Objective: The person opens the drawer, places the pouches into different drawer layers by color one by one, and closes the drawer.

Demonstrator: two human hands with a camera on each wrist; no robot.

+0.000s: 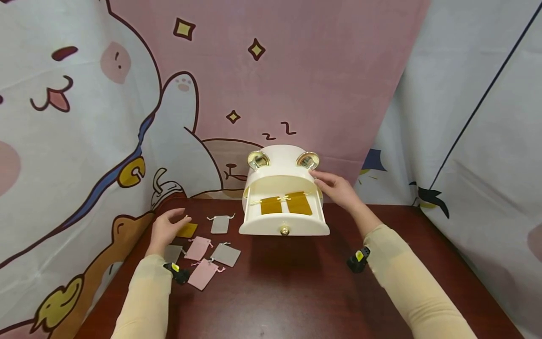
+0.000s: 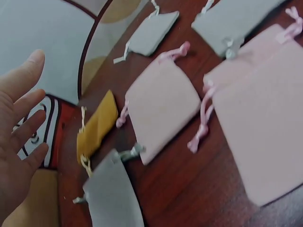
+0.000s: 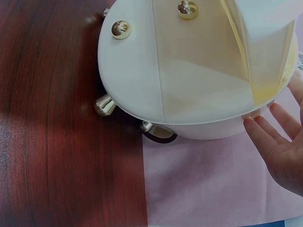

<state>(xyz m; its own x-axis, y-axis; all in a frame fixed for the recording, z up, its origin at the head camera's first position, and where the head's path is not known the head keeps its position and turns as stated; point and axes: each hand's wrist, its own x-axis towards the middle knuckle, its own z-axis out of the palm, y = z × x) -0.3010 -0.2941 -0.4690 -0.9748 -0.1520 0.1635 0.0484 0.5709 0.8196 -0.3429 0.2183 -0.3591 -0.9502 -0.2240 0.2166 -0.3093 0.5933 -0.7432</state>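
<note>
A white rounded jewellery box (image 1: 282, 167) with gold knobs stands at the back of the dark wooden table (image 1: 296, 292). Its drawer (image 1: 284, 225) is pulled out, and two mustard-yellow pouches (image 1: 285, 204) lie inside. My right hand (image 1: 334, 186) rests with straight fingers against the box's right side; in the right wrist view the fingertips (image 3: 258, 124) touch the box's wall (image 3: 199, 71). My left hand (image 1: 167, 225) hovers, fingers spread, just left of a yellow pouch (image 1: 187, 230) on the table. The left wrist view shows that hand (image 2: 21, 123) holding nothing, with the yellow pouch (image 2: 97, 126) beside it.
Several grey and pink drawstring pouches lie left of the box: a grey one (image 1: 220, 224), a pink one (image 1: 198, 248), another grey (image 1: 226, 254), another pink (image 1: 203, 274). A cartoon-printed cloth backdrop (image 1: 262, 84) surrounds the table on three sides.
</note>
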